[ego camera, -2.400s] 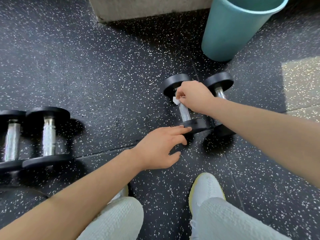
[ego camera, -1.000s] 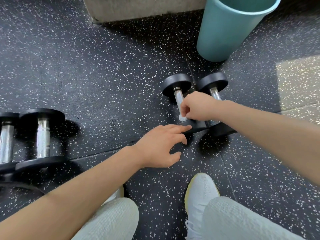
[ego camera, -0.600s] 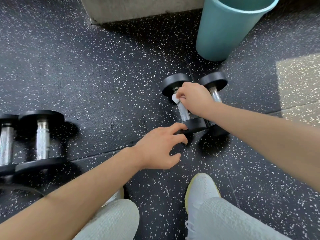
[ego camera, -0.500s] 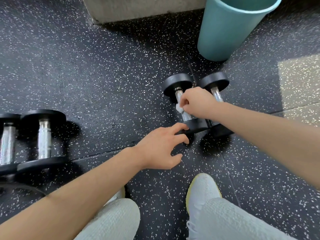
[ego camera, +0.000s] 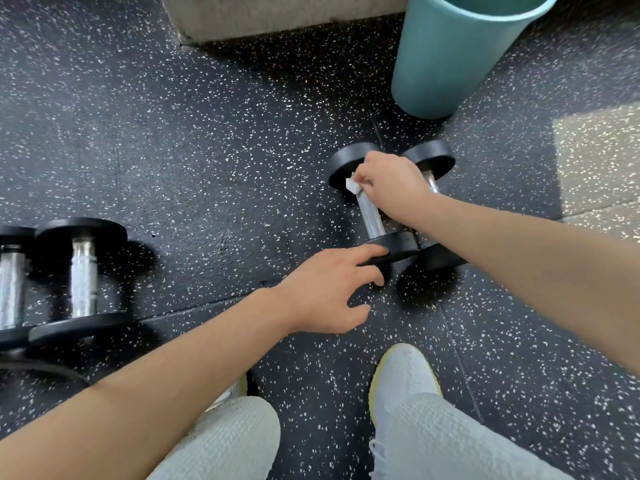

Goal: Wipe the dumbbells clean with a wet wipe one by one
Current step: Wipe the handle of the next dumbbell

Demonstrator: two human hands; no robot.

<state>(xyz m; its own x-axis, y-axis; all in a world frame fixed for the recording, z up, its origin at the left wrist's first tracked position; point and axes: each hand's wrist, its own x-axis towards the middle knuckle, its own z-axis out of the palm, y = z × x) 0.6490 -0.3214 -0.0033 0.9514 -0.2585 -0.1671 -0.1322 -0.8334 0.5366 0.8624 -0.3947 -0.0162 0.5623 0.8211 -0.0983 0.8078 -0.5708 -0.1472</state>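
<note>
Two black dumbbells with chrome handles lie side by side on the floor at centre right. My right hand grips a small white wet wipe against the far end of the left one's handle. My left hand is spread, with its straight fingertips resting on that dumbbell's near black head. The second dumbbell lies just right of it, mostly hidden by my right forearm. Another pair of dumbbells lies at the left edge.
A teal bin stands on the speckled black rubber floor just beyond the dumbbells. A concrete block sits at the top. A pale floor patch is at right. My white shoes and knees are at the bottom.
My right hand has slid the wipe along the handle, down toward the near head and back up to the far end. My left hand has stayed on the near head.
</note>
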